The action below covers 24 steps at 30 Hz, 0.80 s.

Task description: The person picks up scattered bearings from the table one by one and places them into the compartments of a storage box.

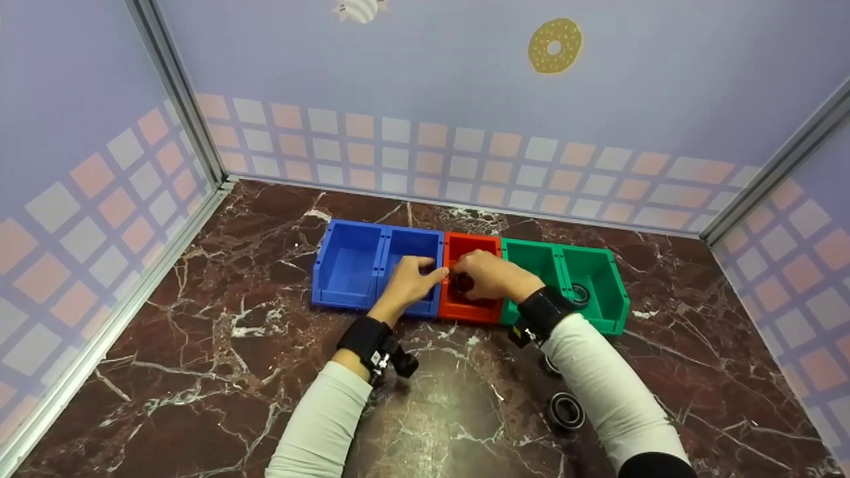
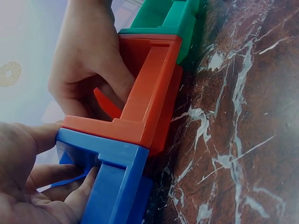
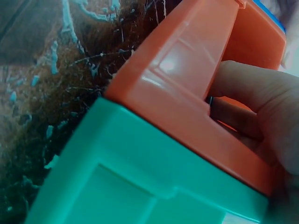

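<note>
My left hand [image 1: 410,282] reaches over the right blue bin [image 1: 413,240]. Its thumb touches the rim beside the red bin [image 1: 470,311], and its loosely bent fingers [image 2: 44,176] dip inside the blue one. Over the red bin, my right hand [image 1: 490,273] points down with curled fingers and thumb. They pinch a dark ring-shaped bearing [image 1: 463,283], mostly covered by the fingers. In the right wrist view, the thumb and fingers [image 3: 245,86] go down behind the red bin's front wall, which hides the fingertips.
Another blue bin [image 1: 348,262] adjoins on the left, two green bins [image 1: 531,255] on the right. One bearing [image 1: 580,295] lies in the far-right green bin. On the marble-patterned table, a bearing [image 1: 566,411] and a partly hidden one [image 1: 550,365] lie by the right forearm. Panels enclose the table.
</note>
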Each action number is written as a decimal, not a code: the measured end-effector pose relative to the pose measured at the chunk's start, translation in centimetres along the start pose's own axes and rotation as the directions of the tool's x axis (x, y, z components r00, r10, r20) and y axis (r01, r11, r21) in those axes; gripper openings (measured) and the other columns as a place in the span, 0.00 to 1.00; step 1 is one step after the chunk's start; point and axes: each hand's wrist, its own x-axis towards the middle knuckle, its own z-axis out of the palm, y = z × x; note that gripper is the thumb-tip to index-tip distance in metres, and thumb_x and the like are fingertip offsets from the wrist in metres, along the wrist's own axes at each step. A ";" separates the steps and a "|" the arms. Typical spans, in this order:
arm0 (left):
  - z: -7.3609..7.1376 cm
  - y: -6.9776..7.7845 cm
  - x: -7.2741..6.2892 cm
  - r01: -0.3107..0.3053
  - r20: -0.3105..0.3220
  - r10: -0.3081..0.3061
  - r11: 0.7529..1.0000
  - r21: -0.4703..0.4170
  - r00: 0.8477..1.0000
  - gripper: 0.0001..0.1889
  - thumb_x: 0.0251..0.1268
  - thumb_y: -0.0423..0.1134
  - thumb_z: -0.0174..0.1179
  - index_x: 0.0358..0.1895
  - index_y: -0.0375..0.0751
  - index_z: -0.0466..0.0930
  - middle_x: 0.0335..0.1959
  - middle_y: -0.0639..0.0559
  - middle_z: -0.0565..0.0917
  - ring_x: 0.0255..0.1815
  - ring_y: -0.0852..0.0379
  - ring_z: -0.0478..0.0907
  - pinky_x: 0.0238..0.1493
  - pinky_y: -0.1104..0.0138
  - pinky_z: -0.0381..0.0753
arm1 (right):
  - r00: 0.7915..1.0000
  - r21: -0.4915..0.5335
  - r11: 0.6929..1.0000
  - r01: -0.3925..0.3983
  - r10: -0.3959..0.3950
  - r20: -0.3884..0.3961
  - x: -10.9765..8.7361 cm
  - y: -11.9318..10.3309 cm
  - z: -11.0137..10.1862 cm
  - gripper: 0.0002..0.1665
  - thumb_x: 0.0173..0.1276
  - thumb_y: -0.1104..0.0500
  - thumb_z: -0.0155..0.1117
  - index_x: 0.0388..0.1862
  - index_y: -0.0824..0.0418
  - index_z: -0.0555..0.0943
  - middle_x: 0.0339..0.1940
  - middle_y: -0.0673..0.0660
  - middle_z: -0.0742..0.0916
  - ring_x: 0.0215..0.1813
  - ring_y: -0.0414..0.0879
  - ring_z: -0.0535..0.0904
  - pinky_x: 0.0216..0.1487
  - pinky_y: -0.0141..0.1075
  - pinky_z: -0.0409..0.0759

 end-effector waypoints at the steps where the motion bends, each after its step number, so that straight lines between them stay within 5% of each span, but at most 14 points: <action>1: 0.0 0.0 0.0 -0.002 0.000 0.002 1.000 0.004 1.000 0.29 0.70 0.47 0.60 0.66 0.31 0.73 0.69 0.37 0.74 0.73 0.43 0.68 0.73 0.53 0.68 | 1.000 -0.001 1.000 0.000 0.000 0.004 0.1 0.0 0.0 0.20 0.52 0.65 0.72 0.47 0.58 0.85 0.44 0.57 0.88 0.47 0.52 0.83 0.50 0.45 0.84; 9: -0.1 0.0 0.0 -0.037 -0.013 0.037 0.999 0.037 0.999 0.28 0.70 0.46 0.60 0.64 0.29 0.74 0.66 0.34 0.76 0.71 0.41 0.70 0.71 0.53 0.70 | 0.999 -0.026 1.000 -0.016 0.017 0.033 0.2 -0.1 0.2 0.18 0.54 0.65 0.72 0.46 0.58 0.86 0.43 0.56 0.88 0.46 0.52 0.83 0.50 0.45 0.83; 24: 0.0 -0.1 0.1 -0.013 -0.015 0.013 1.000 0.022 1.000 0.28 0.69 0.47 0.61 0.65 0.30 0.74 0.67 0.36 0.76 0.70 0.43 0.71 0.71 0.54 0.70 | 0.998 -0.058 0.998 -0.035 0.037 0.046 0.2 -0.3 0.4 0.16 0.53 0.66 0.71 0.43 0.58 0.85 0.40 0.56 0.88 0.44 0.52 0.83 0.48 0.45 0.84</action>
